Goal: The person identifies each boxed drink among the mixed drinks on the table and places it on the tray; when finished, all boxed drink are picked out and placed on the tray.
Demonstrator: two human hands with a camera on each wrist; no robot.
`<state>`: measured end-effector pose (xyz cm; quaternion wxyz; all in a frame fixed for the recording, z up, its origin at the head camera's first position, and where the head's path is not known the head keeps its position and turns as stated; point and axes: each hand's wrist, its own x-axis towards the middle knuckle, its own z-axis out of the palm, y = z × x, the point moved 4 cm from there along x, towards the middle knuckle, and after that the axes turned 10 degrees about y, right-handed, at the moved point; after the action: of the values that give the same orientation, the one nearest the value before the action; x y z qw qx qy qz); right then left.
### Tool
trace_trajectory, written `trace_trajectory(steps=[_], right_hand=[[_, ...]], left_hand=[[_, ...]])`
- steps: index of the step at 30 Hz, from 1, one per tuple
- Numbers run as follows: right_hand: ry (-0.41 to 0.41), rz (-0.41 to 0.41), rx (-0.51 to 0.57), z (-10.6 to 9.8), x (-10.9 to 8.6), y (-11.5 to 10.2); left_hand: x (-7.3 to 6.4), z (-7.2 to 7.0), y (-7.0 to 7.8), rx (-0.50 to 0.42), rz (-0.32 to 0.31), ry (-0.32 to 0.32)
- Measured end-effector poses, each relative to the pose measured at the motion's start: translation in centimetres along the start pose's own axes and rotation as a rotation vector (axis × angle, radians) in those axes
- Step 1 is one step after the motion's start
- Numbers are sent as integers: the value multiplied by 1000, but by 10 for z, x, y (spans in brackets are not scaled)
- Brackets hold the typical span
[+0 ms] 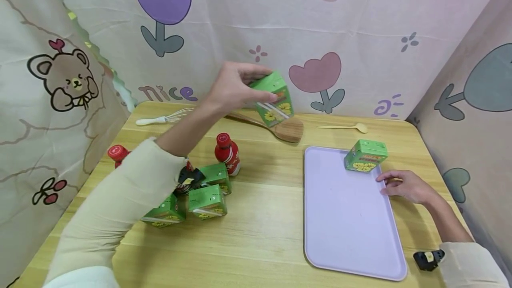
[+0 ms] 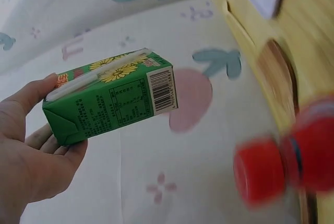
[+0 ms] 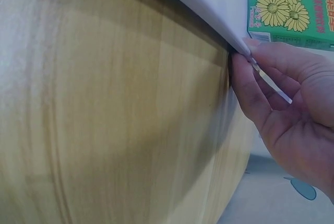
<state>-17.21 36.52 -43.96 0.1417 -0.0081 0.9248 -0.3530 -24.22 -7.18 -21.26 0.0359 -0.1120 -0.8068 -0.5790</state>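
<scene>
My left hand [image 1: 229,87] grips a green drink carton [image 1: 281,111] above the back of the table, thumb on one side and fingers on the other. A straw in a clear sleeve runs along the carton [image 2: 130,101] in the left wrist view. My right hand [image 1: 412,186] pinches the right rim of the lilac tray [image 1: 344,221] between thumb and fingers. The right wrist view shows that tray edge [image 3: 209,12] between them. Another green carton [image 1: 365,157] stands on the tray's back right corner, just beyond the right hand.
Left of the tray, green cartons [image 1: 208,203] stand beside red-capped bottles [image 1: 228,157], partly hidden by my left arm. A whisk [image 1: 164,118], a wooden spatula [image 1: 289,131] and a small spoon [image 1: 358,127] lie along the back edge. Printed cloth hangs behind and at both sides.
</scene>
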Motion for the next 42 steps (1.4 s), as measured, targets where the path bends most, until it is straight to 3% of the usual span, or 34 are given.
trace_trajectory(steps=[4, 10, 17, 21, 27, 33, 42], right_hand=[[4, -2, 0, 0, 0, 1], [6, 4, -3, -1, 0, 3], [22, -17, 19, -1, 1, 5], [22, -20, 20, 0, 2, 4], [27, -24, 5, 0, 1, 4], [24, -29, 34, 2, 1, 4], [36, -15, 13, 0, 3, 5]], left_hand=[[2, 31, 0, 3, -8, -53], [4, 80, -10, 19, -72, -147], [4, 136, -28, 184, -54, -246], [1, 160, -44, 224, -68, -279], [-2, 185, -63, 280, -29, -327], [-4, 202, -81, 296, -42, -363], [3, 220, -85, 381, 15, -408]])
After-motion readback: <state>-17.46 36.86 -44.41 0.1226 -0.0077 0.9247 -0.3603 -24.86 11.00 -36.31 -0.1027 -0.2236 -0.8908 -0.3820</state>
